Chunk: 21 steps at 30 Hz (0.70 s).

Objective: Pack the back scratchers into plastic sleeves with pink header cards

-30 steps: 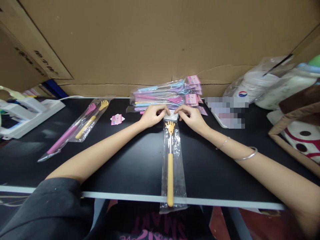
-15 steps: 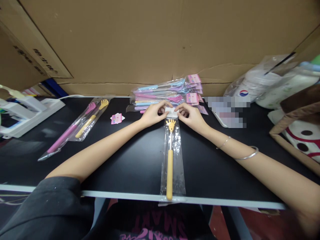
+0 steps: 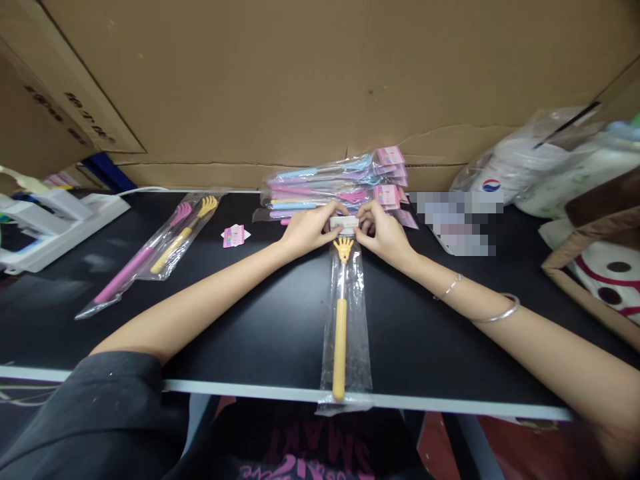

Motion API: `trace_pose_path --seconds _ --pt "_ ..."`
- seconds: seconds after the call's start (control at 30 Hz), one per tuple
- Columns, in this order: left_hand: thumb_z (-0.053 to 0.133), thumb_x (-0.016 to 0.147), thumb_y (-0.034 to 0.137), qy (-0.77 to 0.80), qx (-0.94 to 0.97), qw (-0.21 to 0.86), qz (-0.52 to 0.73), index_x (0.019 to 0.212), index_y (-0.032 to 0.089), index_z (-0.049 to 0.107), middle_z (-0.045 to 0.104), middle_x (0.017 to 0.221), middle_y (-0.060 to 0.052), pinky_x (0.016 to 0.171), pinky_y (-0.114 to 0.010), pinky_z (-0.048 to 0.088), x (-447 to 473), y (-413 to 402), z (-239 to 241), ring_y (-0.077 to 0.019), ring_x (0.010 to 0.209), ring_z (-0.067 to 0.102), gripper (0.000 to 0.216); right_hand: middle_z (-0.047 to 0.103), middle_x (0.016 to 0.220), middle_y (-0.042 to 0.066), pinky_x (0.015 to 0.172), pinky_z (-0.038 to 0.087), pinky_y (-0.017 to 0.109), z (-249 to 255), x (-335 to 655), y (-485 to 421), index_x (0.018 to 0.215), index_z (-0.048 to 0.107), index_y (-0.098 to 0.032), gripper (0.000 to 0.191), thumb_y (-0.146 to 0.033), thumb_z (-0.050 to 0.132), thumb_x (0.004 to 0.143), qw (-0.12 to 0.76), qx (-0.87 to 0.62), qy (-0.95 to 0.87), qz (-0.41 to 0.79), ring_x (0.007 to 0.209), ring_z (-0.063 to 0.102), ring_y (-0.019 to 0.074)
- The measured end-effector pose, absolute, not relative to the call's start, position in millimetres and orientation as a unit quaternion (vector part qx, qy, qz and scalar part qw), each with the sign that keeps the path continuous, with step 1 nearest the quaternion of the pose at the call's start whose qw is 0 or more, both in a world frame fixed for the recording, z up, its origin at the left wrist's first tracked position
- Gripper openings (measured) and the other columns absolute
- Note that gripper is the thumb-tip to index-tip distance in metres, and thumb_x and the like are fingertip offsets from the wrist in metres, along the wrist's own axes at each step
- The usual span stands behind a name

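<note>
A yellow back scratcher (image 3: 340, 333) with a hand-shaped head lies lengthwise before me in a clear plastic bag (image 3: 357, 347). Its handle end reaches the table's front edge. At the bag's far end sits a small white card (image 3: 345, 223), folded over the top as far as I can see. My left hand (image 3: 311, 228) pinches the card's left side between thumb and fingers. On the right side, my right hand (image 3: 383, 233) grips it the same way. The fingertips partly cover the card's ends.
Behind my hands lies a pile of bagged back scratchers (image 3: 320, 180) with pink cards. To the left are two more bagged scratchers (image 3: 150, 257), a loose pink card (image 3: 235, 235) and a white power strip (image 3: 75, 227). At right stand a bagged cup (image 3: 520, 167) and a cloth bag (image 3: 595, 267).
The white card has tilted and now shows as a narrower strip, with the fingers shifted slightly around it. The bagged scratcher stays in nearly the same place.
</note>
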<state>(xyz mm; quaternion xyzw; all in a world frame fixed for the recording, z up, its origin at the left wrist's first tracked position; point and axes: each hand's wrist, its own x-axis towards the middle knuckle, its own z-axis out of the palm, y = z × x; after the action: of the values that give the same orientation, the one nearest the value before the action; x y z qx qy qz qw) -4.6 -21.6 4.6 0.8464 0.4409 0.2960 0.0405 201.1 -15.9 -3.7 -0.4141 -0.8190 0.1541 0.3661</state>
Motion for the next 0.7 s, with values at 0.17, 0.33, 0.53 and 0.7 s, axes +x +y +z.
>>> trace_pose_path --seconds 0.17,0.33,0.53,0.7 --pt "0.057 0.090 0.025 0.395 0.869 -0.007 0.296 0.114 0.020 0.060 0.071 0.088 0.000 0.059 -0.021 0.037 -5 -21 2 -0.0136 0.071 0.065 0.025 0.066 0.076 0.000 0.059 0.042 0.026 1 200 -22 0.110 0.051 -0.020 0.031 -0.024 0.058 0.080 0.329 -0.433 -0.832 0.112 0.060 0.061 0.0155" --pt "0.056 0.092 0.023 0.344 0.884 -0.014 0.316 0.111 0.020 0.062 0.071 0.098 -0.002 0.064 -0.021 0.041 -6 -19 0 -0.0133 0.077 0.066 0.020 0.065 0.070 0.000 0.058 0.037 0.025 5 198 -27 0.102 0.058 -0.019 0.022 -0.031 0.058 0.083 0.290 -0.453 -0.841 0.057 0.061 0.061 0.0167" --pt "0.055 0.092 0.022 0.326 0.888 -0.011 0.323 0.110 0.019 0.064 0.072 0.097 -0.003 0.066 -0.021 0.041 -5 -20 0 -0.0141 0.079 0.066 0.020 0.065 0.071 0.002 0.055 0.031 0.024 6 196 -29 0.089 0.060 -0.019 0.016 -0.034 0.055 0.085 0.284 -0.445 -0.849 0.009 0.060 0.057 0.0155" --pt "0.054 0.091 0.021 0.328 0.887 -0.004 0.327 0.109 0.019 0.063 0.072 0.097 -0.003 0.065 -0.021 0.041 -5 -20 0 -0.0132 0.075 0.064 0.020 0.062 0.069 0.001 0.055 0.030 0.024 6 196 -29 0.088 0.057 -0.019 0.015 -0.033 0.053 0.084 0.283 -0.434 -0.855 0.014 0.057 0.054 0.0145"
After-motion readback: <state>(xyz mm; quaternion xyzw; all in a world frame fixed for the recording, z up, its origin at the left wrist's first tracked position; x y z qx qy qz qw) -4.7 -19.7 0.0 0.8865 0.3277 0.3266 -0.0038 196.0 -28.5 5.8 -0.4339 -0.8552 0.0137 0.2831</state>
